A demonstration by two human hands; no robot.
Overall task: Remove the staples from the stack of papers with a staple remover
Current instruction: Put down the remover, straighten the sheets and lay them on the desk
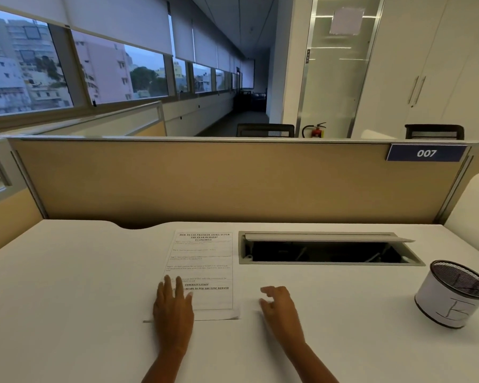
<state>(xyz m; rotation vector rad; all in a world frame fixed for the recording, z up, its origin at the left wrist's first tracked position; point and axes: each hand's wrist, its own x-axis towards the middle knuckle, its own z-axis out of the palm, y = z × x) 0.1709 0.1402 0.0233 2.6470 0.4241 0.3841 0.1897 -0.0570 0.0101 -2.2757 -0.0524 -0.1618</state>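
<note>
1. The stack of papers [205, 269] lies flat on the white desk [67, 286], square to the person. Its top edge is near the tan partition [205, 183], and its right edge is just beside the open cable hatch [329, 263].

2. The left hand [173, 308] lies palm down on the lower left corner of the stack. Its fingers are straight and spread, pressing the sheets to the desk and not gripping them.

3. The right hand [280, 305] is just to the right of the stack, low over the bare desk. Its fingers are loosely bent and apart, and they hold nothing.

4. I see no staple remover from here, either in a hand or on the desk. A mesh cup [451, 297] with a paper wrap stands well off to the right. Something dark sits inside it, but the mesh and the dim light make it too hard to say whether that is the tool.

5. I'd judge this to be the very start of the task: the papers are steadied and no staple has been worked on. The staples are too small to make out on the page.

6. The next move calls for the right hand to fetch the remover, most likely by reaching right toward the cup. The left hand should keep the stack pinned meanwhile. After that, the person needs to find the stapled corner and slide the remover's teeth under the staple's crown without tearing the top sheet.
</note>
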